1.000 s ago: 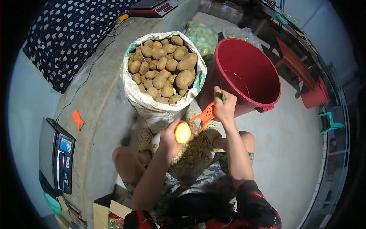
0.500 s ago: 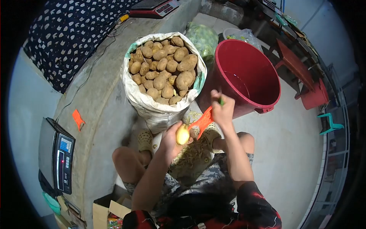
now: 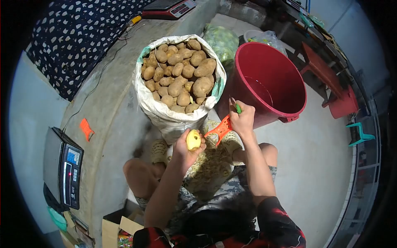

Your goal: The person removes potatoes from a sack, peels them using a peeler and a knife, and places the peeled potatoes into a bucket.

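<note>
A peeled yellow potato with a dark spot on its face rests in my left hand, whose fingers wrap round it. My right hand is closed on an orange peeler, its head close to the potato with a small gap between. A small green thing sticks out of the same right fist. Just beyond both hands stands a white sack full of unpeeled brown potatoes. Peelings lie on the floor below my hands, between the feet.
A big red tub stands right of the sack, with a bag of green vegetables behind. At left are a scale, an orange piece on the ledge and an open carton. A red stool is at right.
The potato has turned in my left hand, so its dark spot now shows, and it has moved slightly up and left. The peeler has come away from the potato since half a second ago.
</note>
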`<state>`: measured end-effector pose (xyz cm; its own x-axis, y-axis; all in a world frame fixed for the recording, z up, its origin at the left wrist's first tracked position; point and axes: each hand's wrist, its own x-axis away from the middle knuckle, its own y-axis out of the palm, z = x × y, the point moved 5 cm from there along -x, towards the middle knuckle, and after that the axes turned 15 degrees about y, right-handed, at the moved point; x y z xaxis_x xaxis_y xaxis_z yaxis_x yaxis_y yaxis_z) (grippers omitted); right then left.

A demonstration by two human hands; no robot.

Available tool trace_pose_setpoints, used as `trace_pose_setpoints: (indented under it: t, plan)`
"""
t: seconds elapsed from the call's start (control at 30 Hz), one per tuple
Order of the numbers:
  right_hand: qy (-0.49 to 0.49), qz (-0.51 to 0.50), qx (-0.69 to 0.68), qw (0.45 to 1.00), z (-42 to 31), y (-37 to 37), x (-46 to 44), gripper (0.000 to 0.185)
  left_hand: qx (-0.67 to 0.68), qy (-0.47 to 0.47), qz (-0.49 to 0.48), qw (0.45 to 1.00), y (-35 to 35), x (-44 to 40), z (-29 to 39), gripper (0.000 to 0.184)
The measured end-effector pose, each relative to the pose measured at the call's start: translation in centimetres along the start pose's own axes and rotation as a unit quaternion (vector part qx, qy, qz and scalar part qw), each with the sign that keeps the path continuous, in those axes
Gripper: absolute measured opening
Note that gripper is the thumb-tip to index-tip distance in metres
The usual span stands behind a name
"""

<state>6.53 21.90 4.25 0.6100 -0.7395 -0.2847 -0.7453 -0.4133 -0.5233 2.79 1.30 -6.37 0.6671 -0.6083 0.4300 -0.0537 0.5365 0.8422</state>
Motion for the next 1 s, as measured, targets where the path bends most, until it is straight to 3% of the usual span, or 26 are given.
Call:
trace_pose_setpoints:
  t: [0.07, 0.17, 0.27, 0.3, 0.4, 0.43, 0.5, 0.57, 0.6, 0.63, 0.7, 0.77, 0.8, 0.83, 0.87, 0.9, 0.97, 1.0]
  plan:
    - [-0.013, 0.006, 0.008, 1.0, 0.1, 0.0, 0.3, 0.047, -0.009, 0.038, 0.006, 0.999, -0.1, -0.1, 0.4, 0.031]
    - [0.063, -0.038, -0.031, 0.997, -1.1, 0.0, 1.3, 0.036, -0.037, 0.063, 0.028, 0.997, 0.2, 0.1, 0.0, 0.029]
    - [-0.13, -0.005, 0.01, 0.991, -4.6, 0.2, 3.6, 0.029, -0.101, 0.082, 0.026, 0.991, 0.9, 0.7, -0.5, 0.024]
    - [-0.128, -0.004, 0.011, 0.992, -3.9, 0.3, 3.2, 0.029, -0.135, 0.095, 0.002, 0.986, 1.5, 1.0, -0.6, 0.021]
    - [-0.018, 0.043, -0.028, 0.999, 0.9, 0.3, 0.0, 0.024, -0.173, 0.053, -0.027, 0.983, 2.7, 2.1, -0.4, 0.019]
    - [0.099, 0.018, 0.051, 0.994, 1.3, -0.7, -1.1, 0.016, -0.178, 0.037, -0.062, 0.981, 2.9, 2.2, -0.2, 0.019]
    - [0.161, -0.009, 0.003, 0.987, 3.3, -0.9, -1.6, 0.013, -0.124, 0.005, -0.083, 0.989, 1.9, 1.3, -0.4, 0.02]
    - [-0.017, 0.016, -0.153, 0.988, -0.3, -0.2, 0.9, 0.016, -0.08, 0.008, 0.012, 0.997, 0.1, 0.4, -0.7, 0.018]
    - [-0.064, -0.03, -0.096, 0.993, -2.4, -0.3, 2.2, 0.015, -0.097, 0.02, 0.017, 0.995, 1.9, 1.5, -0.2, 0.022]
    - [-0.081, -0.072, 0.006, 0.994, -3.0, 0.0, 3.3, 0.003, -0.098, 0.02, 0.019, 0.995, 1.9, 1.5, -0.5, 0.022]
    - [-0.2, -0.001, -0.038, 0.979, -3.2, 0.0, 2.8, 0.033, -0.181, 0.096, -0.028, 0.978, 1.7, 1.5, -0.6, 0.023]
    - [-0.066, 0.068, -0.089, 0.992, 0.7, 0.2, 0.1, 0.036, -0.208, 0.088, -0.047, 0.973, 1.2, 1.3, -0.7, 0.023]
    - [-0.025, 0.1, -0.041, 0.994, 1.1, -0.7, -0.8, 0.041, -0.181, 0.075, -0.045, 0.98, 2.1, 1.8, -0.3, 0.023]
    - [0.064, 0.071, -0.05, 0.994, 1.7, -1.3, -1.3, 0.035, -0.156, 0.062, -0.042, 0.985, 2.7, 2.1, 0.0, 0.022]
    - [0.067, 0.057, -0.088, 0.992, 2.1, -0.9, -1.3, 0.04, -0.086, 0.042, 0.039, 0.995, 2.9, 1.9, -0.1, 0.022]
    - [0.07, 0.041, -0.124, 0.989, 2.6, -0.4, -1.2, 0.045, -0.085, 0.043, 0.041, 0.995, 2.0, 1.5, -0.4, 0.022]
    - [0.049, 0.026, -0.072, 0.996, 2.5, 0.5, -0.8, 0.045, -0.035, 0.035, 0.095, 0.994, -0.5, -0.1, -1.3, 0.025]
    - [0.07, 0.012, -0.087, 0.994, 1.8, 0.5, -0.5, 0.046, -0.033, 0.03, 0.055, 0.997, 0.1, 0.4, -1.1, 0.023]
